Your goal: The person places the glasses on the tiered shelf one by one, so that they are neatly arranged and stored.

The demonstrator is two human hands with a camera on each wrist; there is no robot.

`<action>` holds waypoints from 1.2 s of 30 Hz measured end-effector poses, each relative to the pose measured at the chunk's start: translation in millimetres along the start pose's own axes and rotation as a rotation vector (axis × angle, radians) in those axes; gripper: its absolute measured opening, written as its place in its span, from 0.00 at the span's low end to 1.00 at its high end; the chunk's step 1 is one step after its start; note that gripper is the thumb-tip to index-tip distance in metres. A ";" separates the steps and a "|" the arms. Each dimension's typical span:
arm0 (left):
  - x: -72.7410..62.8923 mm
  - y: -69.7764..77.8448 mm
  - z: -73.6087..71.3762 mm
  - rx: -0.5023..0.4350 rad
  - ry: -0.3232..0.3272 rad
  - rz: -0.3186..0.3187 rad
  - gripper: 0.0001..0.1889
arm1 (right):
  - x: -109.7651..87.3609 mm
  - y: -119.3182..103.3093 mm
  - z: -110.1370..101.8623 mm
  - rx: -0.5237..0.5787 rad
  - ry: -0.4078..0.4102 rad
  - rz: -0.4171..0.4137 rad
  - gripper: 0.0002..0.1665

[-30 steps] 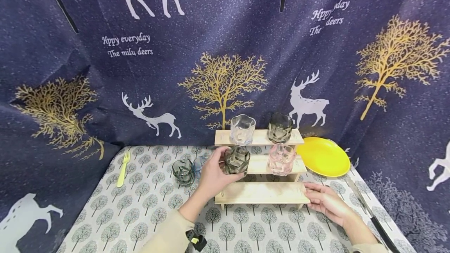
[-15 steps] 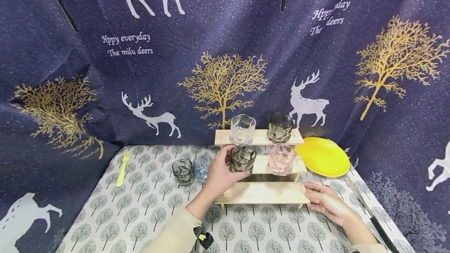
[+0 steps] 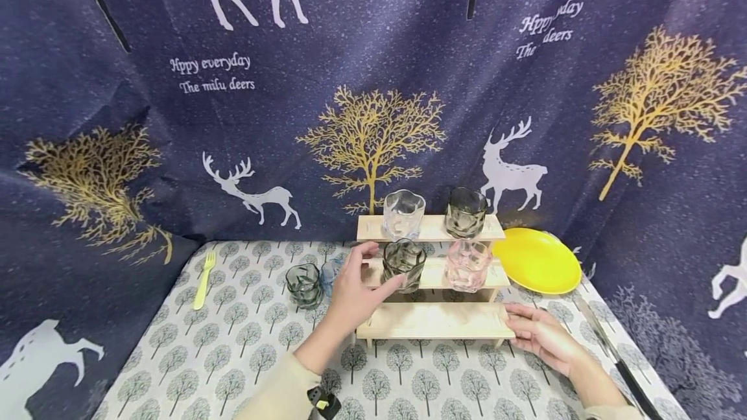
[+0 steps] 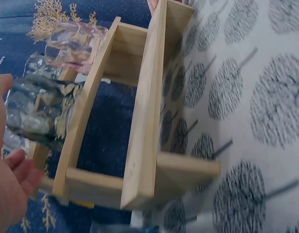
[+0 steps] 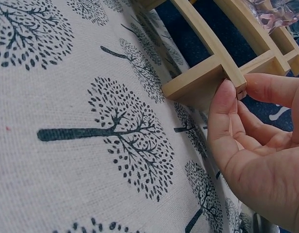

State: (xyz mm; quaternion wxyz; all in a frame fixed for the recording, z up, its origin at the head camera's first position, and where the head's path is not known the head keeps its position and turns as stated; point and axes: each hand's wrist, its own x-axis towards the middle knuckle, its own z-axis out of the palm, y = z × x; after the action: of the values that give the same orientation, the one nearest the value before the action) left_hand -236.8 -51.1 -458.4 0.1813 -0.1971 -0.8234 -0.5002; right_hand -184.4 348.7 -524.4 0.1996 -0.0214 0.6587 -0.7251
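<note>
A three-step wooden shelf [image 3: 434, 321] stands on the table. On its middle step is a dark grey glass [image 3: 405, 266], left of a pink glass [image 3: 468, 266]. My left hand [image 3: 357, 290] is spread beside the grey glass, thumb in front of it; in the left wrist view a gap shows between the palm and the glass [image 4: 40, 109]. With thumb and fingers my right hand [image 3: 541, 336] pinches the right end of the lowest step, seen closely in the right wrist view at the board's corner [image 5: 232, 73]. On the top step sit a clear glass [image 3: 403, 214] and another dark glass [image 3: 465, 212].
Left of the shelf stand a dark green glass [image 3: 304, 286] and a blue glass [image 3: 331, 274], partly behind my left hand. A yellow-green fork [image 3: 205, 280] lies further left. At right are a yellow plate [image 3: 538, 260] and a black-handled knife [image 3: 621, 361].
My left hand carried the dark grey glass rightward onto the middle step, then let go and drew back left. The right hand keeps its hold on the shelf.
</note>
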 end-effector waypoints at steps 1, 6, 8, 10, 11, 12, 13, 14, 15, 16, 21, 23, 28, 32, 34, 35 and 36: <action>-0.9 -1.3 -4.0 0.005 0.014 0.027 0.39 | -0.2 0.0 -0.1 0.000 -0.001 -0.001 0.37; -4.9 -8.8 -26.1 0.078 0.078 0.070 0.36 | -0.5 0.9 -1.3 0.007 -0.020 -0.010 0.35; -6.3 -12.2 -35.3 0.110 0.098 0.055 0.36 | -0.5 1.4 -2.1 0.010 -0.027 -0.012 0.34; -7.8 -16.7 -44.7 0.124 0.115 0.040 0.36 | -0.5 2.0 -2.9 0.013 -0.030 -0.012 0.33; -8.8 -19.5 -49.2 0.133 0.122 0.027 0.36 | -0.4 2.5 -3.0 0.017 -0.025 -0.009 0.32; -9.6 -23.0 -53.8 0.139 0.128 0.018 0.36 | -0.3 2.9 -3.3 0.017 -0.025 -0.007 0.32; -10.5 -26.4 -58.4 0.143 0.137 0.011 0.37 | -0.3 3.2 -3.5 0.019 -0.026 -0.006 0.31; -11.3 -30.2 -62.9 0.145 0.143 0.002 0.37 | -0.2 3.6 -3.8 0.019 -0.026 -0.005 0.31; -12.2 -34.2 -67.2 0.145 0.150 -0.007 0.38 | -0.1 3.9 -4.0 0.021 -0.027 -0.006 0.30; -12.8 -39.0 -71.5 0.147 0.157 -0.013 0.39 | 0.1 4.2 -4.2 0.022 -0.028 -0.006 0.30; -18.3 -63.8 -91.2 0.160 0.166 -0.096 0.45 | 0.9 4.3 -4.7 0.026 -0.039 -0.017 0.30; -22.0 -74.1 -97.7 0.172 0.152 -0.151 0.48 | 1.0 4.3 -4.4 0.023 -0.038 -0.016 0.30; -30.5 -99.5 -105.8 0.212 0.124 -0.232 0.52 | 0.7 3.5 -3.4 0.011 -0.025 -0.011 0.32; -36.6 -115.4 -106.2 0.223 0.092 -0.280 0.54 | 0.4 2.6 -2.9 0.011 -0.026 -0.014 0.32; -39.4 -122.9 -105.1 0.215 0.069 -0.312 0.56 | 0.2 2.2 -2.7 0.011 -0.028 -0.017 0.31; -40.9 -126.7 -104.2 0.206 0.057 -0.332 0.57 | 0.1 2.0 -2.7 0.010 -0.028 -0.018 0.31; -41.9 -130.9 -103.1 0.192 0.044 -0.347 0.57 | 0.0 1.9 -2.6 0.009 -0.030 -0.019 0.31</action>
State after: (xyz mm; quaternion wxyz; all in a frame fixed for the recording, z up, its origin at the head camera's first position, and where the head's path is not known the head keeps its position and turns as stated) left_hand -256.7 -204.6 -533.0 0.1285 -0.0232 -0.8847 -0.4475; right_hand -184.7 351.0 -526.5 0.2027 -0.0374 0.6521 -0.7295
